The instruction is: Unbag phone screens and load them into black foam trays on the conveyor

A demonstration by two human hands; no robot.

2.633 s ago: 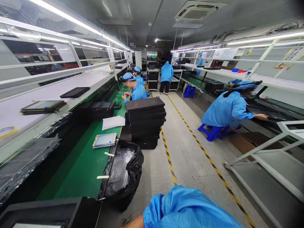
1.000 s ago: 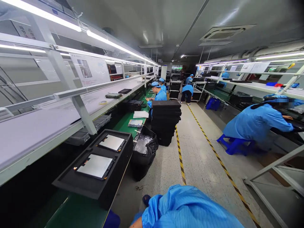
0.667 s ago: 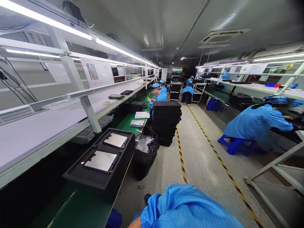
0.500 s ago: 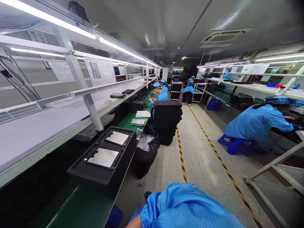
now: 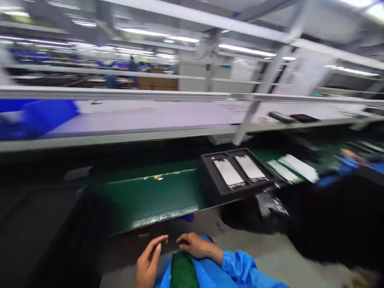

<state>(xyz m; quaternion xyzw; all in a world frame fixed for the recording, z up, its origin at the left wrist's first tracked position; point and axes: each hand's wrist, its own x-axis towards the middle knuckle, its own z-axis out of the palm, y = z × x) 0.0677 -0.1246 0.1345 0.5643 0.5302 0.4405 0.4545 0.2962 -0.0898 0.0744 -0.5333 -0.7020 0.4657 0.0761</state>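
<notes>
Low in the view, my left hand (image 5: pixel 149 258) is raised with thumb and fingers apart, holding nothing. Facing it, my right hand (image 5: pixel 193 245) hangs loosely bent above my lap, thumb and forefinger apart, with no object visible in it. A dark green patch of fabric (image 5: pixel 183 271) shows between the blue parts of my clothing, just below the right hand. On the bench ahead, a black foam tray (image 5: pixel 207 170) holds two flat display panels, a left panel (image 5: pixel 228 173) and a right panel (image 5: pixel 249 167). Both hands are well apart from the tray.
The green bench top (image 5: pixel 156 196) has a worn front edge. A white shelf (image 5: pixel 144 120) runs above it, with a slanted post (image 5: pixel 255 108) behind the tray. A black bag (image 5: pixel 249 214) hangs below on the right. Dark stacked shapes (image 5: pixel 39 224) stand at left.
The view has swung left, from along the aisle to facing the bench, and is blurred. Both my hands have come into view; before, only a blue sleeve and a bit of forearm showed.
</notes>
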